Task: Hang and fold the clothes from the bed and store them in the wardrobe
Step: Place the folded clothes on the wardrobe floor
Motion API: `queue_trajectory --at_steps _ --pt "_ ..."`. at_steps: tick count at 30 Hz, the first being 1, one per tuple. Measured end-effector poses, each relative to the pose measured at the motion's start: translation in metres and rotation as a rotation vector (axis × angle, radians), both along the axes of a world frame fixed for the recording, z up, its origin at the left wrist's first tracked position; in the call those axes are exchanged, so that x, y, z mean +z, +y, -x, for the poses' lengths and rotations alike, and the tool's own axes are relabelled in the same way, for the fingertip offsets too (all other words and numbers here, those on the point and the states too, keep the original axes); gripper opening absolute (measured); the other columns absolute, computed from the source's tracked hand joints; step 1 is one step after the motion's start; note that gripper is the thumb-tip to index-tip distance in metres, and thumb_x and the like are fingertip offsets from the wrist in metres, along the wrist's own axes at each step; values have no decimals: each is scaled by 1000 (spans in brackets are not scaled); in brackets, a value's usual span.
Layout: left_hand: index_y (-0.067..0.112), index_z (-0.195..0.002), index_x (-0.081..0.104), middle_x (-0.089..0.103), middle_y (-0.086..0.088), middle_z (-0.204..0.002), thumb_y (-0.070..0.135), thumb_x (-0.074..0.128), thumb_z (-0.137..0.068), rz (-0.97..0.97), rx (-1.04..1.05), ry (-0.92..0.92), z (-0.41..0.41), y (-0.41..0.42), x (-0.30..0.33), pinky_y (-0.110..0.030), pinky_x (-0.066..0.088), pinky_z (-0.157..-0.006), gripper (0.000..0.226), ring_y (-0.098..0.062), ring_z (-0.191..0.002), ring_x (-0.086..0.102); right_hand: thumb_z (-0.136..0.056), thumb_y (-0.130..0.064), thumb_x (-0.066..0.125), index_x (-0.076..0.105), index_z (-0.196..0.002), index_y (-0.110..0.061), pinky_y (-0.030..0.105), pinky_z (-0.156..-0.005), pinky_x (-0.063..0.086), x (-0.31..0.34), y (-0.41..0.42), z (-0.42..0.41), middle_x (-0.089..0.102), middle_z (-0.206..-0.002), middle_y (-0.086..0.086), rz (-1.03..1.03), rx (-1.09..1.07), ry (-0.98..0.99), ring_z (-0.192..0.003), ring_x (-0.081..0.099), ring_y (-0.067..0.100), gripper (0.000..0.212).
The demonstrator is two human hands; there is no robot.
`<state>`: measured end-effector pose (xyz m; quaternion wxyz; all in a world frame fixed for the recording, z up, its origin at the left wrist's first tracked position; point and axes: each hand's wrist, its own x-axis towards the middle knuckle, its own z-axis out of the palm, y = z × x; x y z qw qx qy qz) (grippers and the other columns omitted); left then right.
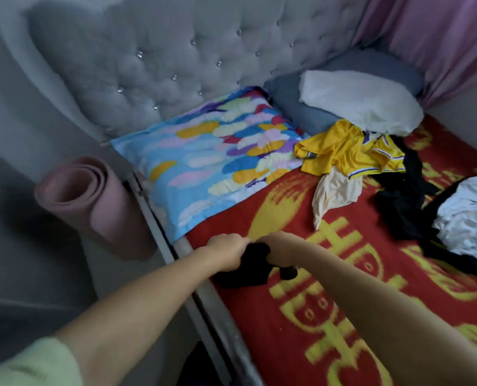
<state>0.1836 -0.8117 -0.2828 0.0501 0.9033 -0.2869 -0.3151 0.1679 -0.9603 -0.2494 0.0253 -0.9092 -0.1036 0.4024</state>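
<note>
A small black garment (245,270) lies bunched at the near left edge of the bed. My left hand (226,250) grips its upper left part and my right hand (277,250) grips its upper right part, the two hands almost touching. Further back on the red and yellow blanket (301,316) lie a yellow jersey (345,151), a cream garment (333,193), a black garment (401,201), and at the right edge a white garment (471,218). A white cloth (359,101) rests on a grey pillow (295,107).
A colourful feather-print pillow (212,168) lies against the grey tufted headboard (176,59). A rolled pink mat (92,201) stands on the floor left of the bed frame (204,299). Pink curtains (440,43) hang at the back right.
</note>
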Motion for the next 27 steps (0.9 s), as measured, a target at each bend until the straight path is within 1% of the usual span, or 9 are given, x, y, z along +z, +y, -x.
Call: queue_trajectory --at_steps 4,8,11,14,17,19,21,24,27 --pt "27 -134 46 57 -7 -124 19 49 -90 37 79 -17 67 66 23 -39 49 -83 45 -31 -112 57 -91 -15 47 57 -121 -8 34 -84 43 30 59 48 62 -118 13 -23 190 20 -108 58 31 32" --pt "18 -121 53 61 -13 -116 17 51 -90 -12 196 -9 126 141 38 -43 52 -82 31 -35 -105 60 -94 -15 47 49 -134 -9 35 -97 43 37 136 83 55 -131 16 -28 311 54 -118 54 31 41" --pt "15 -123 54 59 -15 -119 17 50 -91 -52 309 8 161 204 49 -39 47 -80 32 -36 -107 59 -93 -14 47 46 -138 -10 37 -100 43 39 204 105 54 -133 16 -90 373 58 -120 52 32 45" --pt "11 -123 54 58 -16 -121 13 47 -93 -49 441 36 198 280 51 -34 46 -79 31 -34 -107 58 -90 -11 48 50 -135 -13 36 -99 42 36 279 125 55 -132 16 -129 457 39 -120 53 32 45" --pt "17 -136 46 55 -13 -128 13 42 -97 17 564 55 236 358 49 -35 49 -86 40 -31 -112 55 -89 -15 50 50 -135 -18 39 -100 44 28 360 144 56 -132 13 -144 533 21 -119 54 30 46" --pt "21 -137 46 57 -12 -127 13 41 -97 38 601 41 259 407 47 -38 51 -87 41 -29 -109 57 -90 -17 50 48 -137 -21 41 -98 45 18 413 159 56 -132 11 -147 573 12 -117 55 29 47" --pt "27 -142 40 56 -10 -131 12 39 -98 14 634 -9 283 477 44 -41 52 -87 47 -28 -110 56 -93 -17 48 44 -140 -26 40 -94 49 7 486 179 55 -130 10 -151 606 -40 -114 56 28 49" --pt "27 -150 24 42 -9 -143 12 44 -96 -107 692 -81 318 562 39 -43 48 -92 59 -30 -123 46 -97 -17 45 33 -146 -33 35 -81 51 -4 577 215 48 -135 5 -198 640 -177 -113 55 28 53" --pt "23 -152 14 25 -11 -152 14 47 -97 -256 756 -137 339 623 34 -51 39 -101 65 -36 -139 25 -96 -12 43 22 -150 -33 39 -86 51 -11 640 239 31 -149 3 -257 614 -286 -121 48 32 62"
